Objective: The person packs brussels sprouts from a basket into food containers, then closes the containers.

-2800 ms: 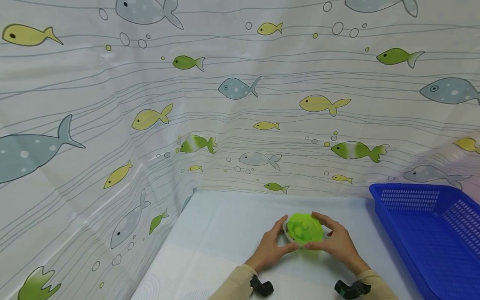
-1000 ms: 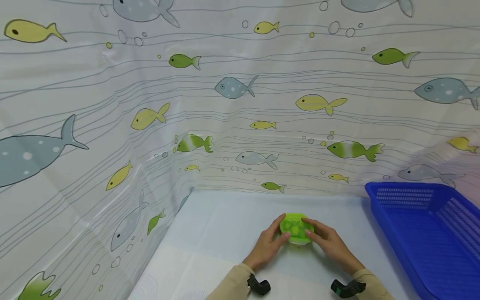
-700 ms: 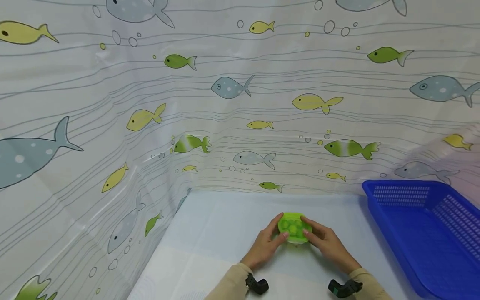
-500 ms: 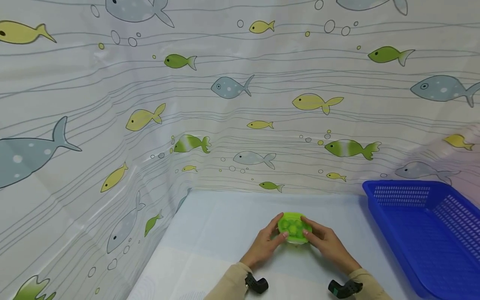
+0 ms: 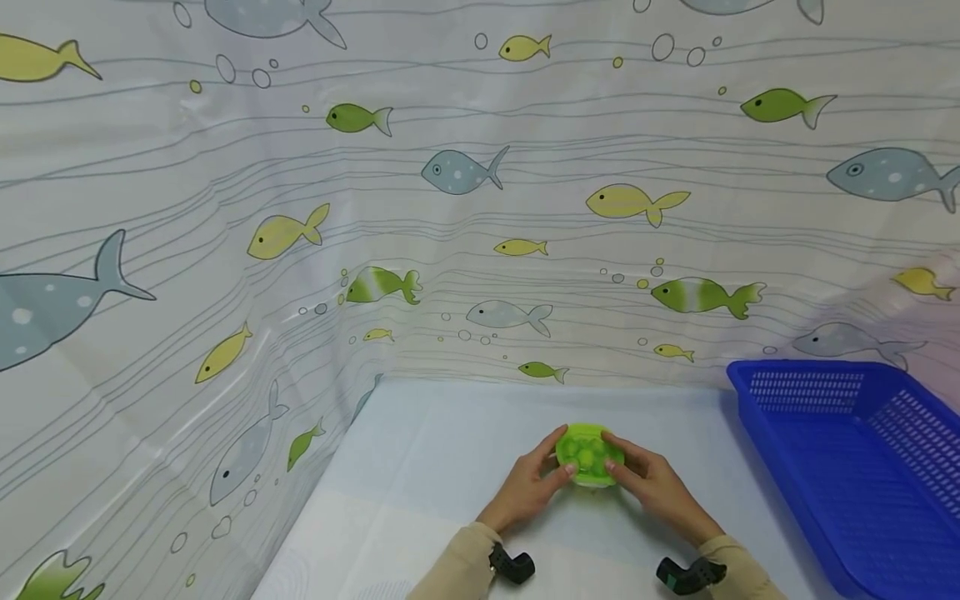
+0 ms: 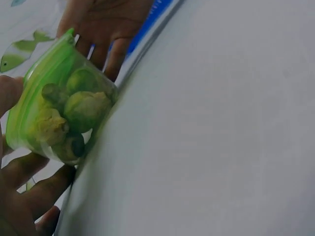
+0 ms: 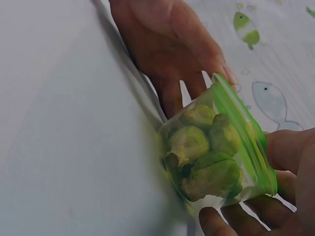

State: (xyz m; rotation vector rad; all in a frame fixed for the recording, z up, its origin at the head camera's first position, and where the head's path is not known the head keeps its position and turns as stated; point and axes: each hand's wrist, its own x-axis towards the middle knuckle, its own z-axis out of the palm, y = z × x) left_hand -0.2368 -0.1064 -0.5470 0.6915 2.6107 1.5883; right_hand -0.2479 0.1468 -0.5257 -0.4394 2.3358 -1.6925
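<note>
A small clear plastic container (image 7: 206, 196) with a bright green lid (image 5: 590, 454) stands on the white table between my hands. Through its walls the wrist views show several Brussels sprouts (image 6: 86, 110). The lid lies flat over the top, its green rim (image 7: 246, 132) running round the container's edge. My left hand (image 5: 525, 492) grips the left side, thumb tip at the lid's near edge and fingers along the wall. From the right, my right hand (image 5: 660, 492) holds the other side in the same way, thumb on the lid's rim.
A large blue plastic basket (image 5: 885, 500) with mesh sides stands at the right of the table (image 5: 450, 450). Behind and to the left hangs a white sheet (image 5: 420, 217) printed with fish. Black wrist cameras (image 5: 513, 565) sit on both wrists.
Earlier the green lid sat askew, off to the right of the container's rim; now it covers the top. Over the last second, hands and container have hardly moved.
</note>
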